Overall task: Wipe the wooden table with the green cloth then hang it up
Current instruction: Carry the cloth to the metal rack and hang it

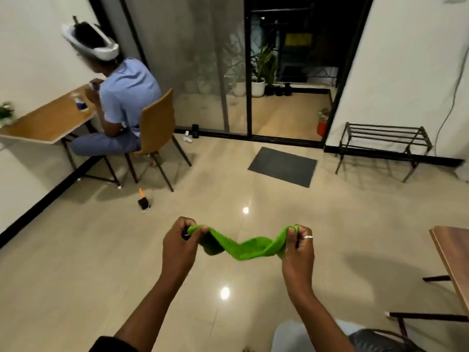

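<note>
Two pinches: left grip (180, 240) & right grip (299, 246) clamp green cloth (243, 247) ends, left of worktop (454, 252). Soft, light, sags mid.

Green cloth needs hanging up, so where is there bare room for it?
The black rack by the right wall has bare bars. The light table at left is crowded: a bottle, a plant and a seated person.
</note>
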